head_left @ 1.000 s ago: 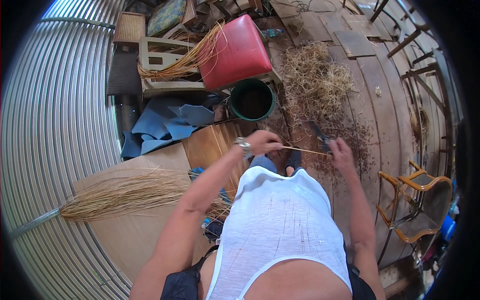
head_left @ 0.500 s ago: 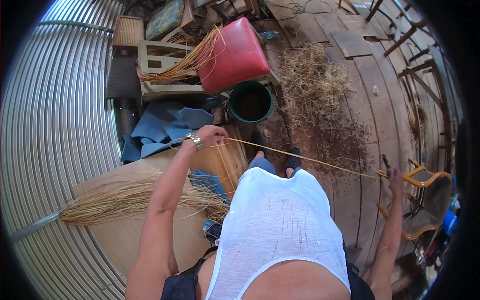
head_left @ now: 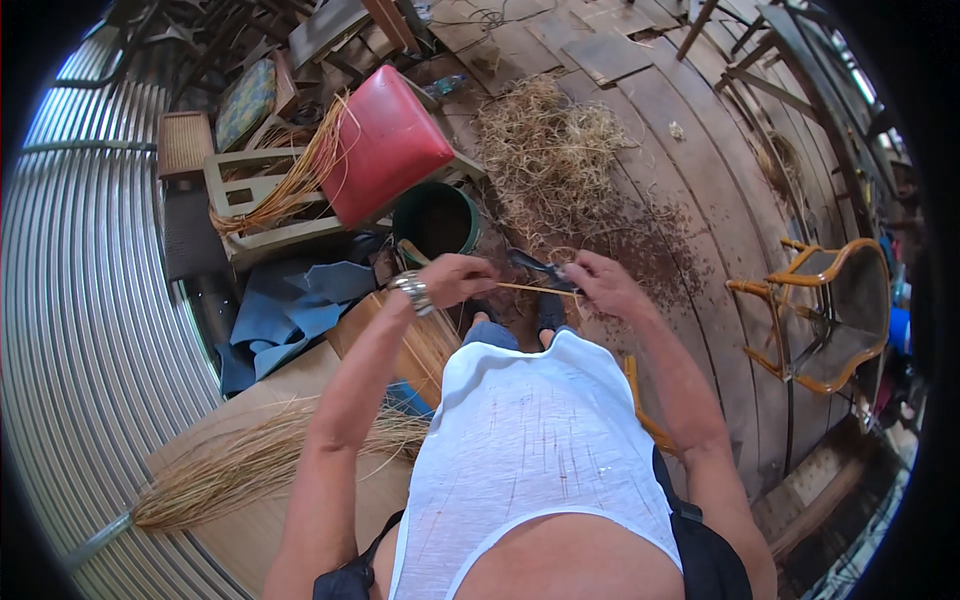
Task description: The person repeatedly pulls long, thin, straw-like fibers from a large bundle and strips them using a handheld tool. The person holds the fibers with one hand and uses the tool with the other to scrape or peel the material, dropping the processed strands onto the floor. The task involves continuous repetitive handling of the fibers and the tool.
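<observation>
no readable text, no legible labels, numbers or signs

Strip [head_left: 537,289]: between the two hands [head_left: 457,280].
Bucket [head_left: 466,208]: on the floor [head_left: 700,215], beyond the hands.
Chair [head_left: 385,145]: just behind the bucket.
Shavings heap [head_left: 552,150]: on the floor, right of the bucket.
Fibre bundle [head_left: 235,475]: at left, on the board [head_left: 230,540].
Armchair [head_left: 845,345]: far at right.

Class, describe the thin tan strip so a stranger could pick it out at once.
Start from the white sleeveless shirt at bottom centre. Just above it, the thin tan strip spans from left hand to right hand. It shows as one straight length, unlike the tangled heap of pale fibres on the brown plank floor.
</observation>
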Tool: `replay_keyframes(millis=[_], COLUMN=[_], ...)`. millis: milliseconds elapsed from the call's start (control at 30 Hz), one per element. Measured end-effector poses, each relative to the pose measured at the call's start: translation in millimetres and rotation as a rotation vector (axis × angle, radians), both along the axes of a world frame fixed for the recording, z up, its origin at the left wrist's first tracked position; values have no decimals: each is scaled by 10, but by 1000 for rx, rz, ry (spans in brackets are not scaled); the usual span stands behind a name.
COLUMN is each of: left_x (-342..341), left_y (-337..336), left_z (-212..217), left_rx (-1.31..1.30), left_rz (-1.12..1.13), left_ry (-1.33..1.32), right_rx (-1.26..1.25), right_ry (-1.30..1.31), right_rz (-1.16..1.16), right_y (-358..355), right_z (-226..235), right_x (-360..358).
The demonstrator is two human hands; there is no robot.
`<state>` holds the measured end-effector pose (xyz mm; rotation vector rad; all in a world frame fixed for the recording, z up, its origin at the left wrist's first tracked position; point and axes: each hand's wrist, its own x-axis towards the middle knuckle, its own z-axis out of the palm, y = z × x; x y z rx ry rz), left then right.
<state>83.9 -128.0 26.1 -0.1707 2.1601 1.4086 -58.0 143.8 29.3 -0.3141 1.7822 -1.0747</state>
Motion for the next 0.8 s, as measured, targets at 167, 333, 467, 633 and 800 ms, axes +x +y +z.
replay_keyframes(millis=[167, 333, 467, 633, 800], left_x=[813, 1406, 694, -917, -1328], left_y=[-1202, -2144, -2431, -1963, -1669], left_z=[5, 479, 1106, 2291, 2000], left_rx=[-344, -798, -1672, -1447, -1108], left_rz=[79, -94, 242, 379, 166], left_ry=[-156, -445, 139, 1186, 606], right_rx=[237, 390, 359, 261, 147], right_ry=[310, 286, 293, 134, 77], right_rz=[16, -204, -403, -436, -519], right_y=[1199, 2378, 2586, 1892, 1275], right_z=[-186, -478, -906, -1064, -722], right_x=[-602, -1006, -833, -298, -85])
